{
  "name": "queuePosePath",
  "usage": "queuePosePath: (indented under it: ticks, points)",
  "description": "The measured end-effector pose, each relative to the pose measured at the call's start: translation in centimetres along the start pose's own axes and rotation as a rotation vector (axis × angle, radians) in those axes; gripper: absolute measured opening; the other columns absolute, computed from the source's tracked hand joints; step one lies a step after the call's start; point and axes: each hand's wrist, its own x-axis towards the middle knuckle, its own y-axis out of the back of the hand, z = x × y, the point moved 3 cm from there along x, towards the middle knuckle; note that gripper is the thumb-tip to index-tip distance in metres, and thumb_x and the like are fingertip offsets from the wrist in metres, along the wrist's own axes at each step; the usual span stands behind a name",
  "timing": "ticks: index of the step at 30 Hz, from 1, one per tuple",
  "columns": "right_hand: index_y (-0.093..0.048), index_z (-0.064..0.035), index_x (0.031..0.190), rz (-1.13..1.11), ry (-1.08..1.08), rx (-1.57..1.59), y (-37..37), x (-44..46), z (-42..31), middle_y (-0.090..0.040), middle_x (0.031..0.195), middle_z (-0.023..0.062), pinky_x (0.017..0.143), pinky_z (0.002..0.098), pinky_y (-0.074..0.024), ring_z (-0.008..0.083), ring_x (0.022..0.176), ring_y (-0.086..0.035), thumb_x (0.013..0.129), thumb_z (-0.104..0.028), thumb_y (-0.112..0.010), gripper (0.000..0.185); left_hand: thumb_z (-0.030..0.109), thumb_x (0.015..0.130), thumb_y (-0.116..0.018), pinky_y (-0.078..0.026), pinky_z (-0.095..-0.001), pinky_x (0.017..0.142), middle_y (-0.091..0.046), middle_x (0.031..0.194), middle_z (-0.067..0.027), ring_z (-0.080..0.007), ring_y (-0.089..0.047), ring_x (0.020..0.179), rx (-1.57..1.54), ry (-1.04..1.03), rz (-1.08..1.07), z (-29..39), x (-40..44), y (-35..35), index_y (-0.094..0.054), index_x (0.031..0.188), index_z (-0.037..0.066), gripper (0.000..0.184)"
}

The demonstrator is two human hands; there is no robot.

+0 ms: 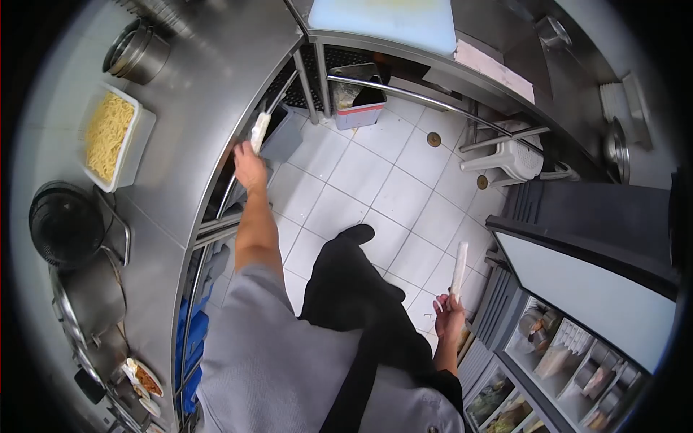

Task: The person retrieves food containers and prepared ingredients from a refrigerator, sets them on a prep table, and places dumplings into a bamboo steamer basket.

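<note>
Steel counter (195, 108), bearing tub (144, 141) of noodles (110, 137). Tiled floor (361, 173). Left hand (250, 166), clasping white stick (260, 131); right hand (449, 316), clasping another stick (460, 268).

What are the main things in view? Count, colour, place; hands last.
Upper stick: 1, white, in left hand
Lower stick: 1, white, in right hand
Tub: 1, white, left counter
Noodles: one heap, yellow, in tub
Pots: at least 2, silver, left counter
Round item: 1, black, left counter
Dish with reddish food: 1, white, left counter
Cutting board: 1, pale blue, far counter
Bin: 1, grey, beside left counter
Red-banded container: 1, greyish, below far counter
Stool: 1, white, on floor
Drain covers: 2, brown, in floor
Food containers: several, colours mixed, right-hand unit
Left hand: 1, bare, near left counter's edge
Right hand: 1, bare, low at right
</note>
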Motion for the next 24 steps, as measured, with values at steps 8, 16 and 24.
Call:
queuePosePath:
  ticks: [8, 16, 24]
  points:
    - [-0.056, -0.0057, 0.124, 0.029, -0.105, -0.065, -0.8, -1.6, 0.1, -0.065, 0.092, 0.0043, 0.086, 0.0393, -0.0494, 0.0192, 0.090, -0.064, 0.102, -0.026, -0.056, 0.030, 0.033, 0.087, -0.074, -0.052, -0.0504, 0.088, -0.064, 0.110, -0.0260, -0.0444, -0.063, 0.101, 0.021, -0.152, 0.082, -0.5, 2.4, -4.1, -0.061, 0.119, 0.003, 0.045]
    - [-0.057, 0.0020, 0.116, -0.190, -0.052, 0.140, -10.5, -4.2, -5.3, -0.063, 0.099, 0.0127, 0.084, 0.0361, -0.0575, 0.0235, 0.090, -0.065, 0.092, 0.002, -0.064, 0.024, 0.043, 0.104, -0.052, -0.048, -0.0308, 0.060, -0.060, 0.083, -0.0064, -0.0173, -0.062, 0.081, -1.576, 0.329, -1.453, 22.1, -14.8, -3.3, -0.059, 0.120, 0.004, 0.043]
    - [-0.053, -0.0050, 0.106, 0.031, 0.570, 0.193, -8.4, -8.1, -9.1, -0.056, 0.083, 0.0031, 0.062, 0.0283, -0.0446, 0.0107, 0.066, -0.051, 0.105, -0.023, -0.057, 0.019, 0.031, 0.105, -0.052, -0.057, -0.0367, 0.077, -0.065, 0.108, -0.0124, -0.0275, -0.067, 0.097, -1.392, 0.092, -2.135, 37.9, -34.0, 10.5, -0.051, 0.129, 0.004, 0.036]
